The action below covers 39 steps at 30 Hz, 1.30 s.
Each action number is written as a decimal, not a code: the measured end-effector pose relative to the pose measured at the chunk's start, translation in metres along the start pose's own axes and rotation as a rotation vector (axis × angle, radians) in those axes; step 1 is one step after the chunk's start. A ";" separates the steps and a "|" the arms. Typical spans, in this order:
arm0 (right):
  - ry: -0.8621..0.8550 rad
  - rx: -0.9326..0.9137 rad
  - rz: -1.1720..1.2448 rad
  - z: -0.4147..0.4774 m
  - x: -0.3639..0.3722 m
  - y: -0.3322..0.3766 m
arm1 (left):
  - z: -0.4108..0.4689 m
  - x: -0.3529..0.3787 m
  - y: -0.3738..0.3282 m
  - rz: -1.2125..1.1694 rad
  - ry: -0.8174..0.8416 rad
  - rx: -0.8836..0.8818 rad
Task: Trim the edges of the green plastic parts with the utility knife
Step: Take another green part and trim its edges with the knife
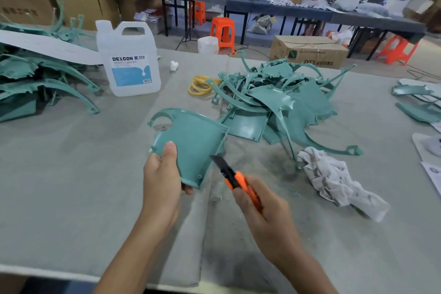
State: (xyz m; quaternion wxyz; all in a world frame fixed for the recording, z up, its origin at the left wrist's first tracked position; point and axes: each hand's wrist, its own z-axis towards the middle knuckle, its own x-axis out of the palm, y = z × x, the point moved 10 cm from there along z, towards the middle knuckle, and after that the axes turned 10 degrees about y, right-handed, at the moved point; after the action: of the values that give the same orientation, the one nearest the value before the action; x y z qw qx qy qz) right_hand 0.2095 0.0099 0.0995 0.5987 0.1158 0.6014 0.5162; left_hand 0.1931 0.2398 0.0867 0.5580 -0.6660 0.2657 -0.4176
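Nearest the camera, above the grey worktop (71,186), the left hand (162,174) grips a green part (193,141) by its lower left corner, thumb on top and fingers (187,190) curled beneath. The right hand (260,207) is wrapped round an orange knife (232,178), its dark blade at the part's right edge. The part looks thin, light and fairly stiff, with a smooth, perhaps slippery face, so a firm corner hold away from the blade seems wise; farther off lie a rag (334,179), a pile (274,100) of more green parts and a jug (128,59).
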 end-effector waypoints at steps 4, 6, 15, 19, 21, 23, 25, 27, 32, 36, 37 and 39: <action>0.074 -0.010 -0.036 -0.010 0.015 0.008 | -0.004 0.004 -0.005 -0.035 -0.012 -0.018; 0.074 -0.020 -0.034 -0.008 0.015 0.012 | -0.007 0.006 -0.007 -0.072 -0.008 -0.039; 0.080 -0.125 -0.124 0.013 0.007 0.035 | -0.009 0.005 -0.008 -0.139 0.047 -0.176; -0.096 -0.052 0.015 0.030 -0.018 0.009 | -0.017 0.010 -0.009 -0.158 0.118 -0.221; -0.180 0.053 -0.047 0.044 -0.036 -0.009 | -0.022 0.011 -0.007 -0.152 0.147 -0.229; -0.198 0.160 -0.113 0.054 -0.045 -0.021 | -0.025 0.011 -0.007 -0.162 0.150 -0.210; -0.214 0.181 -0.071 0.052 -0.048 -0.024 | -0.022 0.004 -0.012 -0.106 0.087 -0.145; -0.175 0.134 0.009 0.044 -0.042 -0.014 | -0.016 -0.009 -0.023 0.044 -0.008 -0.034; 0.093 -0.064 -0.179 0.021 -0.010 0.023 | -0.017 -0.018 -0.056 0.480 -0.118 0.248; 0.215 -0.070 -0.231 0.010 0.011 0.022 | -0.017 -0.015 -0.061 0.472 -0.123 0.285; 0.201 -0.061 -0.214 0.012 0.011 0.018 | -0.017 -0.015 -0.058 0.445 -0.110 0.266; 0.088 0.019 -0.152 0.023 -0.006 0.004 | -0.016 -0.013 -0.051 0.372 -0.049 0.204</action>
State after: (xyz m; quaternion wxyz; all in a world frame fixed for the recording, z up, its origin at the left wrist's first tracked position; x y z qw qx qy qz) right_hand 0.2279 0.0183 0.1119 0.6081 0.0528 0.6391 0.4680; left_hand 0.1672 0.2541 0.1329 0.6963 -0.5557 0.3266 -0.3157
